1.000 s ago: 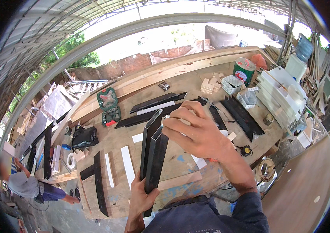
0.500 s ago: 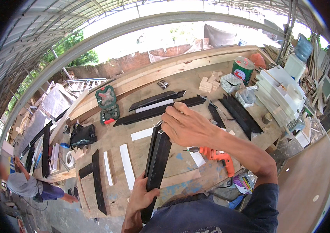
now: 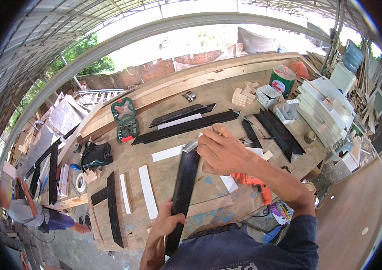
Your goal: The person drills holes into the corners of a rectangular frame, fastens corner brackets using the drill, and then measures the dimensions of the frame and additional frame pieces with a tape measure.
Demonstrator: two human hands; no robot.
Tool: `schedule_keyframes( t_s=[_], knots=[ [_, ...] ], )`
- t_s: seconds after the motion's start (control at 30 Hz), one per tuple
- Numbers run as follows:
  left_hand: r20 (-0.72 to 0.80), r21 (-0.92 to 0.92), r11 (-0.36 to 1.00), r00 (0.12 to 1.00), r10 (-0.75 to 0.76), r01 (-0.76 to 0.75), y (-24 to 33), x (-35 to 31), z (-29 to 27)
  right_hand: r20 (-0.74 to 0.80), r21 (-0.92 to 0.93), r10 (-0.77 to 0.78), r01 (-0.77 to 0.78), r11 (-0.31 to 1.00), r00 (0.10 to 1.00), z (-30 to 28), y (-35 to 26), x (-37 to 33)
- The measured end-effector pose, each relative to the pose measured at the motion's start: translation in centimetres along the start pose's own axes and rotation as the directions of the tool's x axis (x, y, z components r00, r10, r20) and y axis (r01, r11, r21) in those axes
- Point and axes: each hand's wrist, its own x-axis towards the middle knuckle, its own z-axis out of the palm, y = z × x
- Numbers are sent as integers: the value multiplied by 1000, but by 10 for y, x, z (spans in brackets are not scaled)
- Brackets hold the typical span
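Note:
My left hand is wrapped round the lower part of a long black frame bar, which stands tilted up over the bench in front of my chest. At the bar's upper end, the fingers of my right hand are closed on a small silver metal piece. Its exact shape is partly hidden by the fingers. Under my right forearm lies an orange power drill on the bench. White strips and a joined black bar piece lie left of the bar.
Farther back on the workbench are more black bars, a green tool case, wooden blocks and a paint can. White boards are stacked at right. A black bag sits left. Another person stands at far left.
The black bar has turned so that its broad face shows instead of its grooved side. My right hand has shifted slightly right and down, and the silver piece now shows more at the bar's end.

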Motion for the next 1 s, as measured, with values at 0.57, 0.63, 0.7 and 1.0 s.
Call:
schedule_keyframes(
  t_s=[0.57, 0.63, 0.7, 1.0],
  knots=[
    [-53, 202, 967, 984, 169, -155, 16, 1, 2, -267, 178, 194, -150, 973, 944, 17, 0, 9],
    [-56, 119, 982, 987, 154, -146, 20, 1, 9, -175, 145, 190, -165, 975, 966, 14, 2, 13],
    [-110, -15, 998, 992, 53, -55, 29, 1, 15, -162, 77, 193, -182, 980, 968, 11, -1, 17],
    [-86, -7, 995, 992, 96, -97, 29, 19, 5, -59, 156, 340, -328, 932, 939, 11, -5, 16]
  ],
)
